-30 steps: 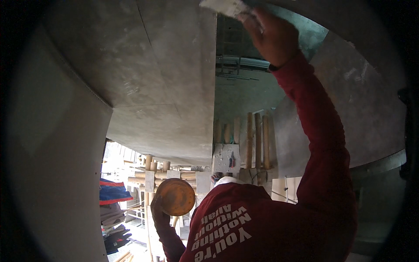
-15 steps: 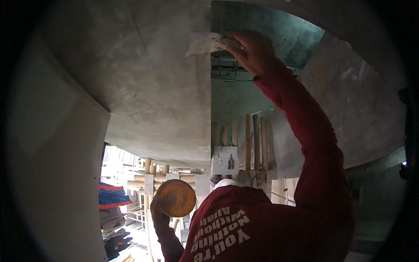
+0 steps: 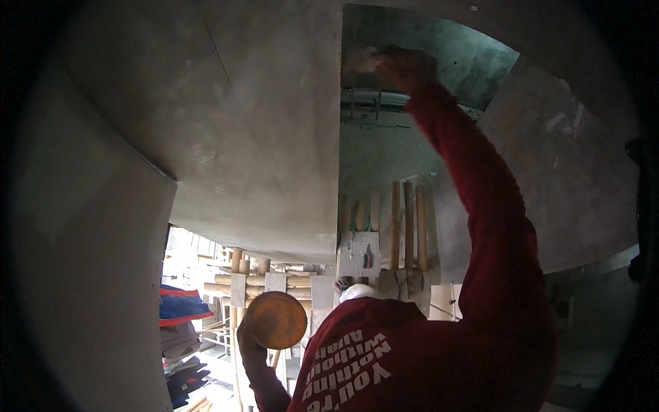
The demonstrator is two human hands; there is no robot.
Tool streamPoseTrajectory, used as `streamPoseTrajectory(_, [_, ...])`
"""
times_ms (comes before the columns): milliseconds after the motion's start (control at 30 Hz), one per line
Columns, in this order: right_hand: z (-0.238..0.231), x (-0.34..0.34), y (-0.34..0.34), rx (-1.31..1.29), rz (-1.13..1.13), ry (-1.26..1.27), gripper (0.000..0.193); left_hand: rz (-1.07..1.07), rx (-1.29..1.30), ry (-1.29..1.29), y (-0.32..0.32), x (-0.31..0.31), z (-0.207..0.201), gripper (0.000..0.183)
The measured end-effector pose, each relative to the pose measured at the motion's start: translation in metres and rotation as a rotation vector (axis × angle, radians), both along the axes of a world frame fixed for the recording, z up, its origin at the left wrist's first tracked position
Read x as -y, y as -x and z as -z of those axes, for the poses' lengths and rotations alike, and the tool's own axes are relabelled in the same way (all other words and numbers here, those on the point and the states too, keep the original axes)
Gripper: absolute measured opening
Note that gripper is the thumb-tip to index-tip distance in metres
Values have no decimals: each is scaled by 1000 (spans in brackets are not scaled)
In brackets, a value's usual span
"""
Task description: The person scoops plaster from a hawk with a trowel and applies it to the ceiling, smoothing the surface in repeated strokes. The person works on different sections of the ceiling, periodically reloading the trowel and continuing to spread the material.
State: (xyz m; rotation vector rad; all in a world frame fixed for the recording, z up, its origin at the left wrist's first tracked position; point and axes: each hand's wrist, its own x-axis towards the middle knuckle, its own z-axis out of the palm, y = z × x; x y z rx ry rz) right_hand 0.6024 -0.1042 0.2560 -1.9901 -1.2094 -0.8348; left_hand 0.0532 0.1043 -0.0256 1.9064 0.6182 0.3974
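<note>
My left hand (image 3: 246, 334), low in the view, is closed on the side of a round orange-brown tub (image 3: 276, 321), whose circular face shows stains. High up, my raised right hand (image 3: 410, 70) is smeared by motion. A flat, pale scraper blade (image 3: 360, 63) shows as a blur at its fingertips, against the dark opening. To its left is the straight edge of a grey plastered panel (image 3: 274, 123); in this view the blade appears just right of that edge.
Another grey surface (image 3: 542, 165) slopes along the right. Below the opening stand several wooden posts (image 3: 408, 223) and a pale board (image 3: 358, 254) with a small tool (image 3: 368, 258) on it. Blue-and-red cloth (image 3: 184, 306) hangs at the lower left, near a bright gap.
My right hand has swept slightly right with the scraper, from overlapping the panel's edge to over the opening. My left hand and the tub sit slightly lower in view.
</note>
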Motion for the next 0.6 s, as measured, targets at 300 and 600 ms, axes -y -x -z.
streamPoseTrajectory(300, [-28,-15,36,347,-8,124,31,52,91,135,-34,8,-15,50])
streamPoseTrajectory(600, [-5,-9,-16,108,57,68,29,-51,33,133,16,5,14,47])
